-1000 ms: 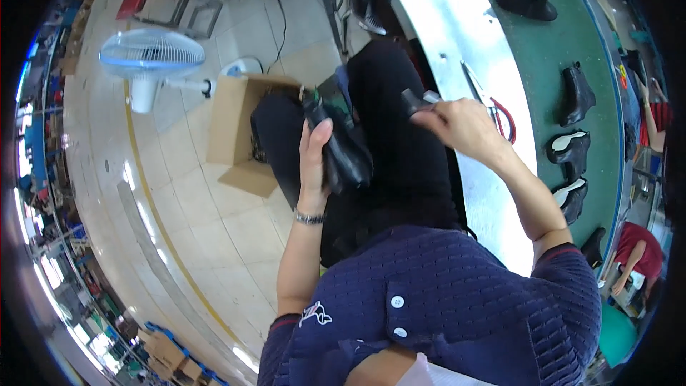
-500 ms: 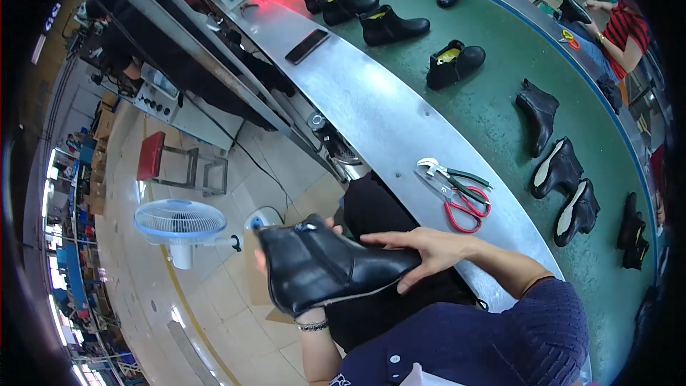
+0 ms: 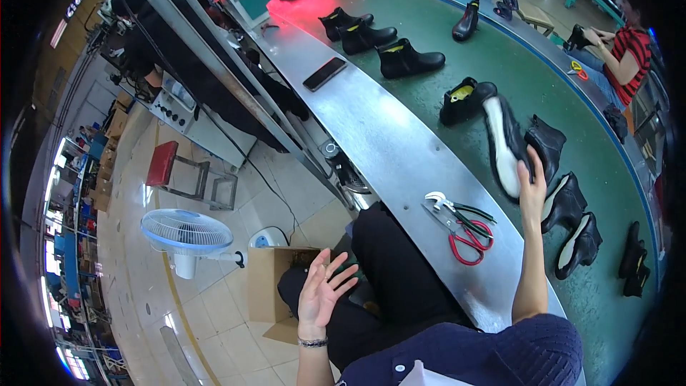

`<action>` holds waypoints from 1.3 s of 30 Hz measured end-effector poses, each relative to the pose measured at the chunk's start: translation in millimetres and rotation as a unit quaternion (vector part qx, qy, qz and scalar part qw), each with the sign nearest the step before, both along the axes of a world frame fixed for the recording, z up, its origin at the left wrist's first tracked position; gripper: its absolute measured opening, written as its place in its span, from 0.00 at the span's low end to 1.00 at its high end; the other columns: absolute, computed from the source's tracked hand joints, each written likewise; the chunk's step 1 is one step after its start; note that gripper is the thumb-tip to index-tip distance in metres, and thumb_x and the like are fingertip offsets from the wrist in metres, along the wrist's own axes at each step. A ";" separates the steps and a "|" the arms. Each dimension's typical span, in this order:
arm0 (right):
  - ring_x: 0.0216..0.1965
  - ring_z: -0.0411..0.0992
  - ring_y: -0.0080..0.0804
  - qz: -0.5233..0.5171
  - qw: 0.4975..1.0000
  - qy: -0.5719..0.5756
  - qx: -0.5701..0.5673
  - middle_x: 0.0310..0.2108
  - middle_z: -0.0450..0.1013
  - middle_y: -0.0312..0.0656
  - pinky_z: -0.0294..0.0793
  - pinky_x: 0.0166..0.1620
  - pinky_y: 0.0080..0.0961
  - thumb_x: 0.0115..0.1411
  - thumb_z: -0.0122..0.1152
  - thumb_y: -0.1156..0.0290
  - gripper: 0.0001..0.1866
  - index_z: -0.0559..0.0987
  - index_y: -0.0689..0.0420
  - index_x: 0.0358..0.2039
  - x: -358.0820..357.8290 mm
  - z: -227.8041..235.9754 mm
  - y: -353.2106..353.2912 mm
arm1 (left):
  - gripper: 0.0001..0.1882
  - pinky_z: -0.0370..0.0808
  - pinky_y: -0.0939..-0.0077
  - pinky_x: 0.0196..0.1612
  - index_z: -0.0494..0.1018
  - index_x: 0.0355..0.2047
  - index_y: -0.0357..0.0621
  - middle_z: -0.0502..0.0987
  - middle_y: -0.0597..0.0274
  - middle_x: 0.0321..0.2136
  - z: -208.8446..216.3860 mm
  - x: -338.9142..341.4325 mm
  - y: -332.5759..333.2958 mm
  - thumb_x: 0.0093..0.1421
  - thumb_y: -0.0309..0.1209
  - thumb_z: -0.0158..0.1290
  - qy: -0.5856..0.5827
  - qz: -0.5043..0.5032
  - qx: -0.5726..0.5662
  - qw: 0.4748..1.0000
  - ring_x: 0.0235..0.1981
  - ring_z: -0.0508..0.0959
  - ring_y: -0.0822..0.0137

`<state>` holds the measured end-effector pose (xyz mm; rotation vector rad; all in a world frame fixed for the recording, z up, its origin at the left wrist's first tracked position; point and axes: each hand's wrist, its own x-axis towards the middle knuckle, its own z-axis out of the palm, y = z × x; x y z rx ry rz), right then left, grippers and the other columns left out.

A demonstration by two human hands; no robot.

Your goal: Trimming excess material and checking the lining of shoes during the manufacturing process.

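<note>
Over the green work surface (image 3: 464,146), my right hand (image 3: 532,182) grips a black ankle boot (image 3: 513,125) by its heel end, its pale sole turned toward me. Close beside it is another black boot (image 3: 549,141). Two more boots, one (image 3: 566,204) nearer my wrist and one (image 3: 582,244) closer to me, lie with pale soles showing. My left hand (image 3: 325,293) is raised above my lap, palm up, fingers spread, holding nothing. A boot with yellow lining (image 3: 461,104) stands just beyond the held one.
Red-handled scissors (image 3: 470,243) and green-handled pliers (image 3: 457,207) lie on the metal ledge (image 3: 379,125), with a phone (image 3: 324,74) farther along. A cardboard box (image 3: 268,282) and a fan (image 3: 187,232) are at left. A person in red stripes (image 3: 629,64) sits across.
The boot went from both hands above my lap to the green surface at right, carried by my right hand. My left hand let go and opened. The view shifted slightly.
</note>
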<state>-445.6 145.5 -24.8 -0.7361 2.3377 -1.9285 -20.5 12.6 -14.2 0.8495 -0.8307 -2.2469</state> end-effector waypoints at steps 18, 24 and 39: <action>0.17 0.73 0.23 0.088 0.996 -0.004 0.012 0.17 0.74 0.37 0.70 0.22 0.22 0.58 0.62 0.67 0.10 0.76 0.61 0.31 -95.8 -49.5 -176.0 | 0.19 0.71 0.52 0.56 0.63 0.55 0.39 0.69 0.42 0.54 4.5 23.3 42.1 0.68 0.36 0.44 0.027 0.095 -0.010 0.995 0.54 0.73 0.46; 0.12 0.63 0.15 0.304 0.952 0.007 -0.048 0.11 0.66 0.31 0.57 0.18 0.14 0.61 0.62 0.63 0.19 0.68 0.55 0.17 -7.0 101.6 -110.5 | 0.22 0.75 0.64 0.52 0.63 0.56 0.39 0.73 0.50 0.51 20.3 14.5 41.0 0.64 0.31 0.51 -0.143 0.062 -0.134 0.979 0.50 0.77 0.56; 0.27 0.74 0.23 0.425 0.903 0.006 0.060 0.23 0.75 0.37 0.73 0.32 0.21 0.64 0.56 0.66 0.14 0.79 0.61 0.46 142.1 41.3 -103.2 | 0.63 0.54 0.70 0.67 0.39 0.70 0.41 0.50 0.54 0.69 -29.1 7.6 66.7 0.39 0.23 0.70 -0.174 -0.035 -0.303 0.936 0.68 0.55 0.64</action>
